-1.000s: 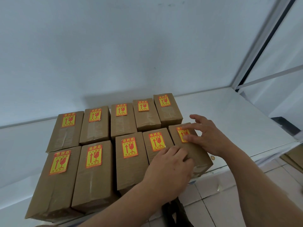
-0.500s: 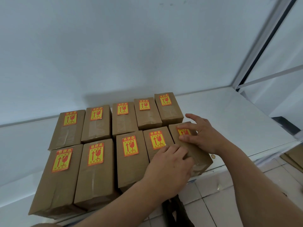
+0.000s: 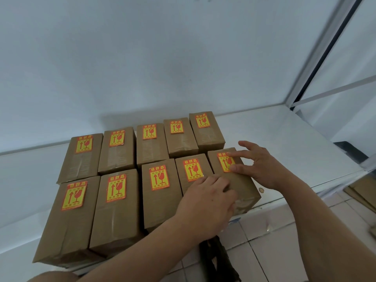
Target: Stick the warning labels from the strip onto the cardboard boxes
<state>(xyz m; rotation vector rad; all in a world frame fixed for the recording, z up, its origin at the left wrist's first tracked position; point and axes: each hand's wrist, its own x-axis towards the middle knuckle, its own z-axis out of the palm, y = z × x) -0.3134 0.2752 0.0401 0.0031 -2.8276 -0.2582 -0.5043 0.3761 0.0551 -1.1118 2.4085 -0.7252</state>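
Several brown cardboard boxes stand in two rows on a white shelf (image 3: 295, 139), each with a yellow-and-red warning label on top. The front right box (image 3: 242, 184) carries a label (image 3: 224, 162) partly covered by my right hand (image 3: 262, 165), whose straight index finger and thumb press on it. My left hand (image 3: 209, 204) rests on the near part of that box, fingers bent over its top. The label strip is not in view.
A white wall rises behind the shelf and a white frame post (image 3: 317, 64) stands at the right. Bare shelf lies right of the boxes. Tiled floor (image 3: 284, 241) and flat cardboard (image 3: 362, 192) lie below at the right.
My right hand's fingers have slid a little across the label on the front right box, uncovering more of it. My left hand stays on the box.
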